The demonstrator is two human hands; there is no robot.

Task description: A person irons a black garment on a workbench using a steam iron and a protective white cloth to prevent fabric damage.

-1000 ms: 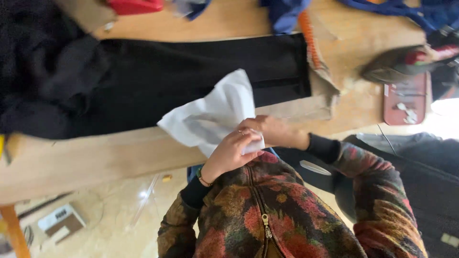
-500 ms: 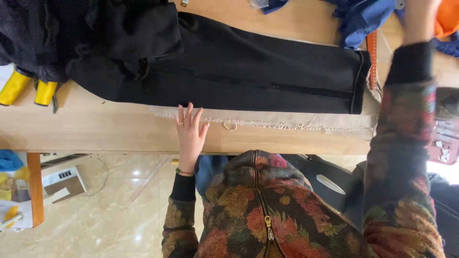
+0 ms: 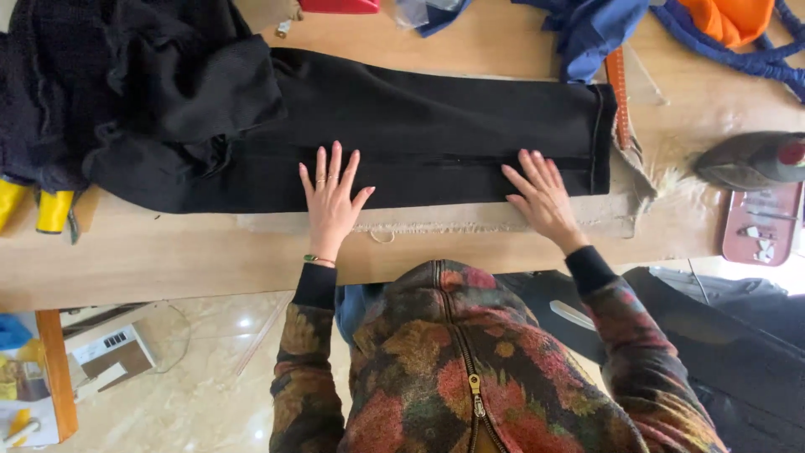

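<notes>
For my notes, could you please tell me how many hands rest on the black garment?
2: the left hand flat near its middle, the right hand flat by the hemmed end of the black garment.

A black trouser leg (image 3: 436, 134) lies across the pale wooden surface (image 3: 168, 252), on a beige cloth (image 3: 503, 220). At the upper right of the frame sit blue fabric (image 3: 595, 25) and an orange piece (image 3: 725, 17). Yellow shows at the left edge (image 3: 52, 210). The jacket (image 3: 453, 369) is floral, red and mustard on dark.
</notes>
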